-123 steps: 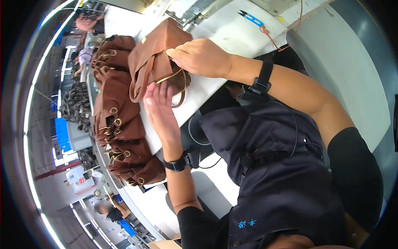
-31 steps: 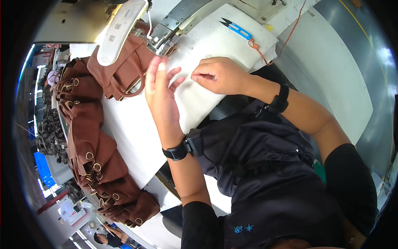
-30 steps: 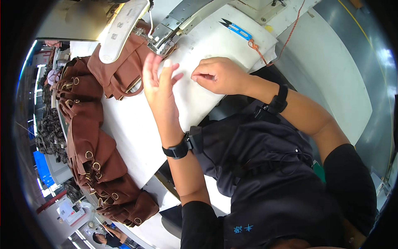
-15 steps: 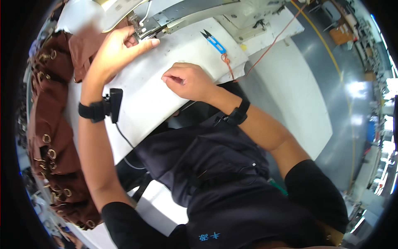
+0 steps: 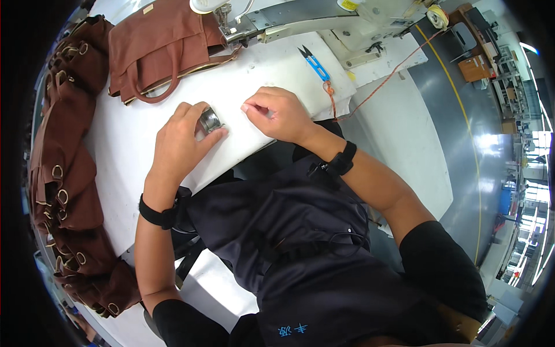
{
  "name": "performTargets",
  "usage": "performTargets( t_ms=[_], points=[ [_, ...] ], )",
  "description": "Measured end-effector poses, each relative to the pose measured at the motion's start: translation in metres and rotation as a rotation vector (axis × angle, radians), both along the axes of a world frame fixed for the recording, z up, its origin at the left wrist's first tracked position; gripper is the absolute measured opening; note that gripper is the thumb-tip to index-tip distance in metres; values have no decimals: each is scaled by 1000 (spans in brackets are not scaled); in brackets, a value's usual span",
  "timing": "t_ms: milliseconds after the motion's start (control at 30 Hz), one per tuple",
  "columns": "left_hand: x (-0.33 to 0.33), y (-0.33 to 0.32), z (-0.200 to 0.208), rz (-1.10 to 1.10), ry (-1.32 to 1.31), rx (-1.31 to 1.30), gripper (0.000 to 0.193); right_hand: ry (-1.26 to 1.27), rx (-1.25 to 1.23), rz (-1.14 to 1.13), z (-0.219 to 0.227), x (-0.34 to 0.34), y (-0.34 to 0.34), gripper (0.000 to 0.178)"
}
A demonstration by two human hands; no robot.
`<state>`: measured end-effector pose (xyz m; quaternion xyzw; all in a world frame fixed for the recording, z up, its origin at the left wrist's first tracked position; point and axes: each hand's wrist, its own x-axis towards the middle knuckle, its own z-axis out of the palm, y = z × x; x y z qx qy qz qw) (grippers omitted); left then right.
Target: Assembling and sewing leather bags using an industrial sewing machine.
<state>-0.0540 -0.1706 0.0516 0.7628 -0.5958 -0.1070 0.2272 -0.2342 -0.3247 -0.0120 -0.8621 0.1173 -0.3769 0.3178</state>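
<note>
My left hand [image 5: 182, 140] rests on the white table [image 5: 133, 133] and pinches a small round metal bobbin case [image 5: 210, 121] between thumb and fingers. My right hand [image 5: 276, 114] lies just to its right with fingertips pinched together; whether it holds a fine thread I cannot tell. A brown bag [image 5: 159, 46] with a zipper and looped handle lies under the arm of the sewing machine [image 5: 300, 13] at the top. Blue thread snips [image 5: 313, 62] lie on the table beyond my right hand.
A row of several brown bags [image 5: 63, 185] with metal rings is stacked along the table's left edge. An orange thread [image 5: 376, 87] runs from the machine across the table's right side. Grey floor with a yellow line lies to the right.
My left hand came back from the machine's needle area to the table near me and now holds the metal bobbin case. My right hand stayed near the table centre.
</note>
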Motion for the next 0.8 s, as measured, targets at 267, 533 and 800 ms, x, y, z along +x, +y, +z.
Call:
performTargets(
  t_ms=[267,533,800],
  points=[
    [-19,-45,27,177,124,-456,35,-17,17,-23,4,0,2,8],
    [-24,-85,20,118,69,-585,23,-30,51,-60,-1,-3,0,8],
    [-17,-88,31,39,-87,-460,19,-70,8,-77,-11,-5,-1,10]
  ],
)
